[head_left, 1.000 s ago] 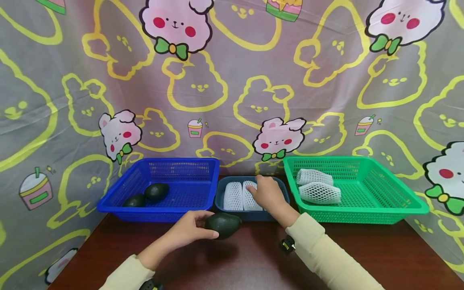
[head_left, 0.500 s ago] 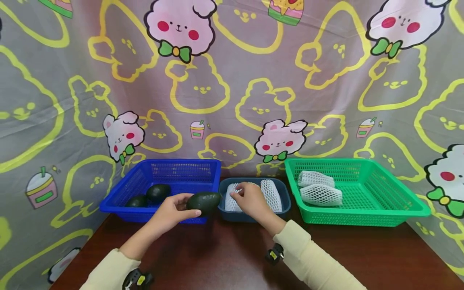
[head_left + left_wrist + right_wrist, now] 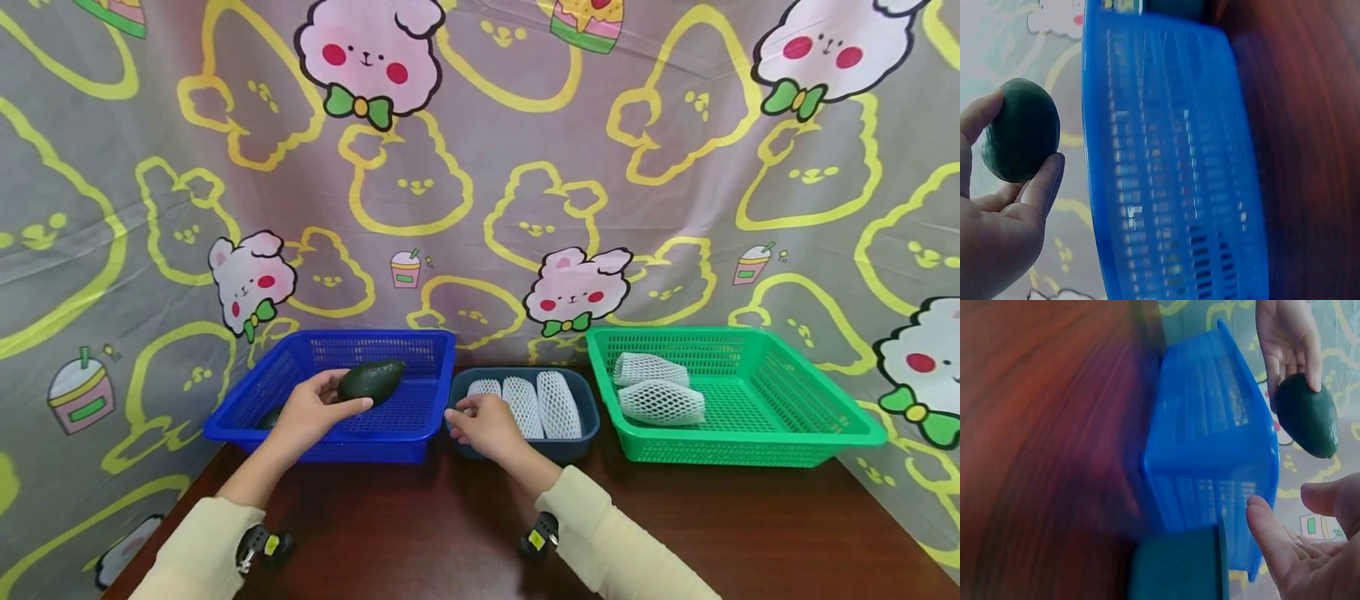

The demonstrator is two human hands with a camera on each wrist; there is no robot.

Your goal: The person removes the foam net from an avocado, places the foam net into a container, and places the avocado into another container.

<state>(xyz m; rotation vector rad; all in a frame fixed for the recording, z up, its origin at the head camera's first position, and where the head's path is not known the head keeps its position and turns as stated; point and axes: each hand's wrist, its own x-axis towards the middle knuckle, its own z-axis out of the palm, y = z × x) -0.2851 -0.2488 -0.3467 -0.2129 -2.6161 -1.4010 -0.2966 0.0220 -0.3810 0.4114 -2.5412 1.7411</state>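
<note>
My left hand (image 3: 309, 414) pinches a dark green avocado (image 3: 371, 382) between thumb and fingers, raised over the blue basket (image 3: 397, 450). In the left wrist view, the avocado (image 3: 1025, 131) stands above the basket's rim. Part of another dark avocado (image 3: 268, 419) shows in the basket, beside my left forearm. My right hand (image 3: 483, 427) hovers at the left front of a small dark blue tray (image 3: 588, 408), thumb and fingers apart and holding nothing in the right wrist view. Three white foam net sleeves (image 3: 558, 406) lie in that tray, the leftmost partly hidden by this hand.
At the right stands a green basket (image 3: 757, 452) with two white net-covered pieces (image 3: 662, 402) on its left side; their contents are hard to tell. A patterned cloth (image 3: 480, 200) hangs right behind the baskets. The brown table (image 3: 450, 533) extends in front.
My left hand has carried the avocado up and leftward, from in front of the tray to over the blue basket. My right hand has moved left across the tray to its left end.
</note>
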